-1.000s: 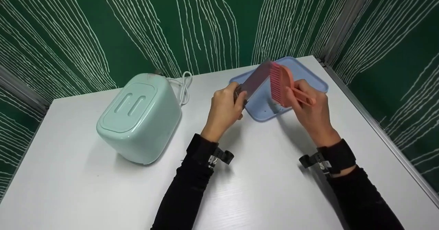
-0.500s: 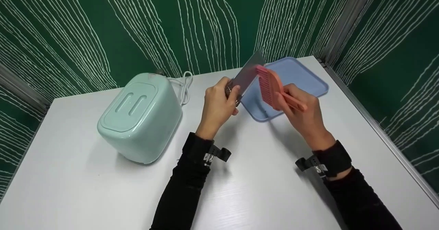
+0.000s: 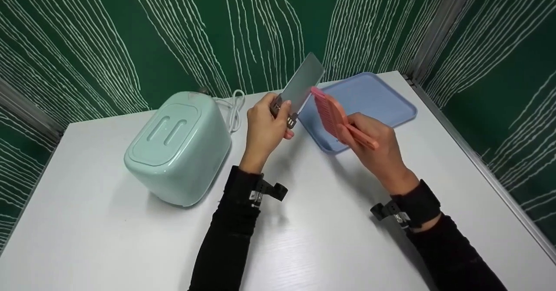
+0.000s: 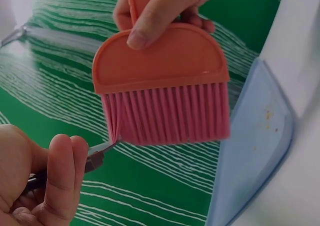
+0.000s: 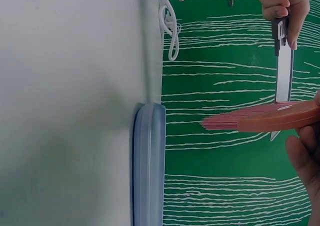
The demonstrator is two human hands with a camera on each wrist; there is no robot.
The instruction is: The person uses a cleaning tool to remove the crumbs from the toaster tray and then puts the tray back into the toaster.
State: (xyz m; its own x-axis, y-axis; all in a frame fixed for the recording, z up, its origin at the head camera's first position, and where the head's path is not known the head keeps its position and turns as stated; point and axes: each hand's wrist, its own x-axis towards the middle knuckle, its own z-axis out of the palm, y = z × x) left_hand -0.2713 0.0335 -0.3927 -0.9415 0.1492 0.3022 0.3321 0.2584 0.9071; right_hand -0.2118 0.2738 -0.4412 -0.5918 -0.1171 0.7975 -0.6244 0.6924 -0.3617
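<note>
My left hand pinches the dark end of a toaster crumb tray, a thin flat metal plate raised and tilted. An orange hand brush with pink bristles is held by its handle in my right hand. In the left wrist view, a corner of the bristles bends against the plate's edge. Both tools are up above the table, by the left side of a shallow blue tray. Yellowish crumbs lie on that tray.
A mint-green toaster stands left of my hands. Its white cord lies bundled behind it. The white table ends at green walls with white wavy lines at the back and right.
Both hands have moved left, carrying the crumb tray and the brush. The crumb tray has come away from above the blue tray, and the bristles have slid down toward its handle end.
</note>
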